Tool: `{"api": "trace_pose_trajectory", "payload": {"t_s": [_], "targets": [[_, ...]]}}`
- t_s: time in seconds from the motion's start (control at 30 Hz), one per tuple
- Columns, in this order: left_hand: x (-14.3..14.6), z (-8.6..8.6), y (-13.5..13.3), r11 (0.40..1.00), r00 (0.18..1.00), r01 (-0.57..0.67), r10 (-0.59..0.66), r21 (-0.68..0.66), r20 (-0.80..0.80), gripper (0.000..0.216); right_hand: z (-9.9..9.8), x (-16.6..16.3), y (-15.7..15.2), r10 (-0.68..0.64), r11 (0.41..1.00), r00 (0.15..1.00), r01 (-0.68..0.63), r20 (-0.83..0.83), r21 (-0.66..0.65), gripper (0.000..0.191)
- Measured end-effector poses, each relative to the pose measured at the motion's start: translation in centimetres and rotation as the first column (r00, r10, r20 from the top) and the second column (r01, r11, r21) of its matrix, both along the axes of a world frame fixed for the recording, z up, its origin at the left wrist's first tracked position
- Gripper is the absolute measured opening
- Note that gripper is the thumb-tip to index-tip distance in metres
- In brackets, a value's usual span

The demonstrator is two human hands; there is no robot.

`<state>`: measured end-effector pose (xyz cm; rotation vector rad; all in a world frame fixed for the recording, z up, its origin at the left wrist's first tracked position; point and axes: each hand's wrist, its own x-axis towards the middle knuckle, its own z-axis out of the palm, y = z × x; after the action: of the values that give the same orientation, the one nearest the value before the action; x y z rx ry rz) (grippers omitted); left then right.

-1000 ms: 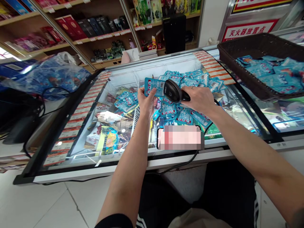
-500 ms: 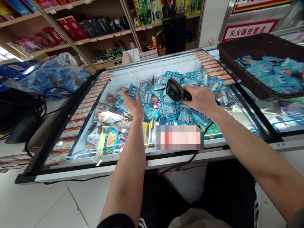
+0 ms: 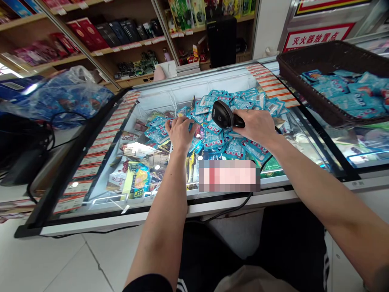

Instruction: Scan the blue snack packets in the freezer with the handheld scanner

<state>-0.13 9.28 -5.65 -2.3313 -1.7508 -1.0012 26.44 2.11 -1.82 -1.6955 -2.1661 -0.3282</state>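
My right hand (image 3: 257, 123) is wrapped round the handle of a black barcode scanner (image 3: 222, 114), its head tilted to the left above a heap of blue snack packets (image 3: 214, 140). Palm down, my left hand (image 3: 181, 130) rests over the left part of that heap with its fingers apart. Packets under these fingers are mostly hidden. The heap lies on the glass top of a chest freezer (image 3: 100, 221). Through the glass several packaged goods show, among them a yellow and blue bag (image 3: 137, 179).
A brown basket (image 3: 306, 91) of blue packets stands on the right. To the left lies a plastic-wrapped blue bundle (image 3: 71, 99). The scanner's black cable (image 3: 226, 211) runs along the freezer's front edge. Stocked shelves (image 3: 133, 46) and a black box-shaped unit (image 3: 221, 42) are behind.
My left hand has let go of a blue packet, turned palm down and shifted right over the heap. My right hand with the scanner has hardly moved.
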Motion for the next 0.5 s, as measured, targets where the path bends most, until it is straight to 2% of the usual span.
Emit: {"api": "trace_pose_trajectory", "payload": {"t_s": [0.23,0.4,0.5], "targets": [[-0.3,-0.5,0.6,0.997,0.995,-0.079,0.078,0.014,0.063,0.021,-0.1,0.3,0.2,-0.041,0.999,0.999,0.041,-0.003,-0.004,0.043],[0.2,0.2,0.1,0.999,0.996,-0.041,0.038,0.030,0.084,0.021,-0.2,0.4,0.3,-0.064,0.998,0.998,0.064,-0.006,0.014,0.044],[1.3,0.4,-0.1,1.000,0.996,0.003,-0.003,-0.004,0.093,0.030,-0.1,0.4,0.4,-0.075,0.997,0.997,0.075,-0.005,0.013,0.044]]}}
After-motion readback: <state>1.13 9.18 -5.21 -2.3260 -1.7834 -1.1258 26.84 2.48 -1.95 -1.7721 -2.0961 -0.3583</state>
